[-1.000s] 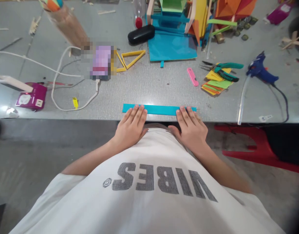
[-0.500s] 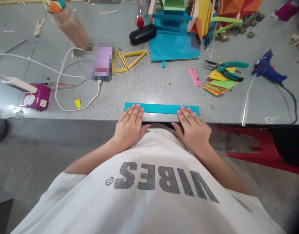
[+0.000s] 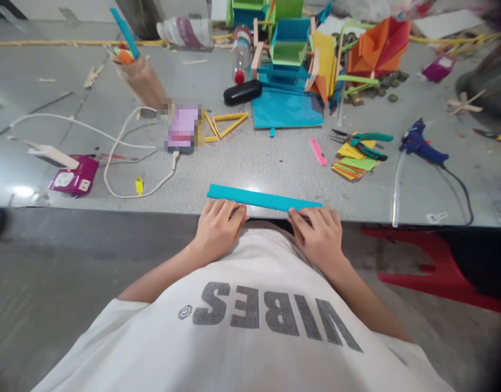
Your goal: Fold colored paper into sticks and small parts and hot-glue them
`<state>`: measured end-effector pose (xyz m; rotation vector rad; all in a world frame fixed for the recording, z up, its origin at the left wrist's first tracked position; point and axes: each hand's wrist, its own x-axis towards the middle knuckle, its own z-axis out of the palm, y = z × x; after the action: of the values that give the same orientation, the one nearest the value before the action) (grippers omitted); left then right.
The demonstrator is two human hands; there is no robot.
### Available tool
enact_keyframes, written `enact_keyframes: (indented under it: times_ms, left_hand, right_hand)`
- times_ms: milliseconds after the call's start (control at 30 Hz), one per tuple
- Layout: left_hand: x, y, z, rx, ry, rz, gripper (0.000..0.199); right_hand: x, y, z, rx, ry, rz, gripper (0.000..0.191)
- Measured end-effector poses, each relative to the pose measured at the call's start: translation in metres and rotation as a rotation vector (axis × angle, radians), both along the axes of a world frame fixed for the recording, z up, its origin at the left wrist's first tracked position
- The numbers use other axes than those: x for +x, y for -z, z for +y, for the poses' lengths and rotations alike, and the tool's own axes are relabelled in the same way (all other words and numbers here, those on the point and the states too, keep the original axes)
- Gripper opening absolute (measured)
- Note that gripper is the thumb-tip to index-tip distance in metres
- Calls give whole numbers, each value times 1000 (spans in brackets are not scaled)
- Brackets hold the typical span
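Note:
A folded strip of blue paper point(image 3: 262, 199) lies near the front edge of the table, slightly slanted, its right end closer to me. My left hand point(image 3: 220, 226) is closed with bent fingers at the strip's near edge, thumb and forefinger pinched together left of its middle. At the right part of the same edge, my right hand point(image 3: 318, 231) pinches the paper between thumb and forefinger. The other right-hand fingers are curled at the strip's right end. My fingers hide parts of the near edge.
Beyond the strip lie a pink folding cutter point(image 3: 318, 152), pliers point(image 3: 371, 142) on coloured paper pieces point(image 3: 354, 167), and a blue glue gun point(image 3: 424, 142). A phone point(image 3: 184, 128) with a white cable is left. Blue paper point(image 3: 289, 111) and a paper model point(image 3: 289, 49) stand behind.
My flat, stretched fingers have drawn back and curled at the strip's near edge. The strip has tilted, its right end coming nearer to me. The view has shifted to show more of the table's back.

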<state>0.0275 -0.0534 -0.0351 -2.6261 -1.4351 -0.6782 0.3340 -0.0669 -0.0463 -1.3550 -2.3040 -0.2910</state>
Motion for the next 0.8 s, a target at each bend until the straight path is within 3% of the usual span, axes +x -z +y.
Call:
enact_keyframes:
  times_ms: [200,467,800]
  left_hand:
    - [-1,-1,8,-3,53,-36,31]
    - [-4,4,5,144,23,-40,13]
    - [-9,-2,10,118,-35,-28,27]
  right_hand:
    - [-1,-7,11,-26,-78,45,15]
    - [-2,-9,13,28,-101,6,17]
    - [-4,-10,16,-5,-57,20,21]
